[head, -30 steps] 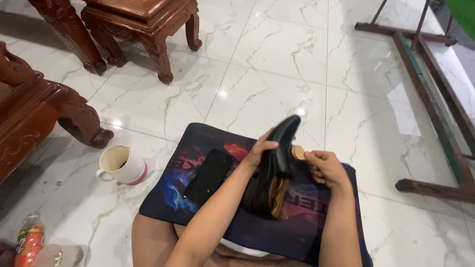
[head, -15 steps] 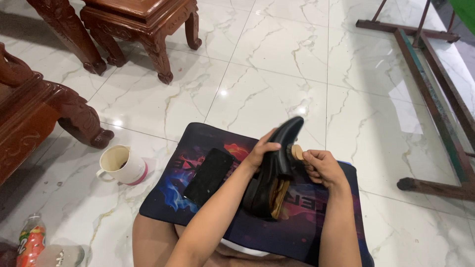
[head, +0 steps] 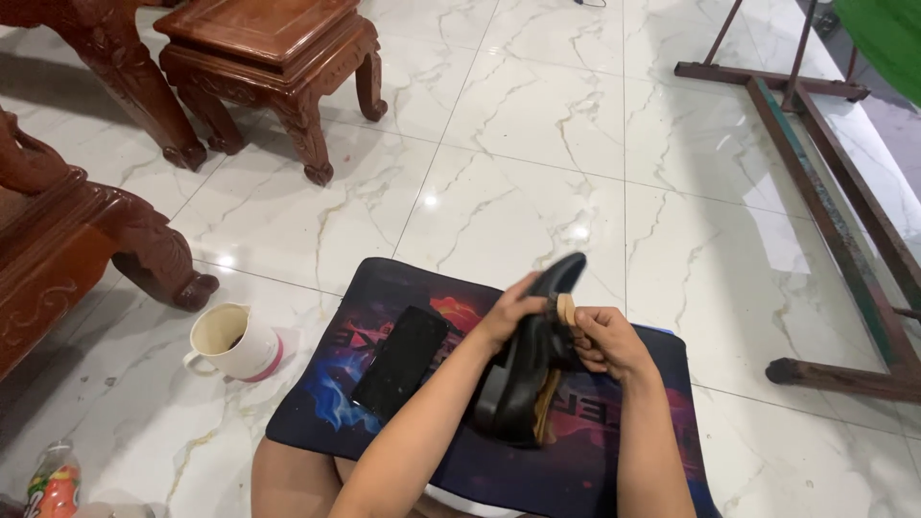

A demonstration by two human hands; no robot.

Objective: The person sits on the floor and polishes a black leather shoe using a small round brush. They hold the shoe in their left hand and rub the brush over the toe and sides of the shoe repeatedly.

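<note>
1. I see my left hand (head: 508, 315) gripping a glossy black leather shoe (head: 530, 364), toe tilted toward 1 o'clock, above the dark printed mat (head: 384, 288).
2. My right hand (head: 606, 338) pinches a small round tan applicator (head: 566, 309) against the shoe's upper.
3. A cream mug (head: 230, 341) sits at 9 o'clock.

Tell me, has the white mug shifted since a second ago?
No. The white mug stays just left of the mat; only the view shifted.
</note>
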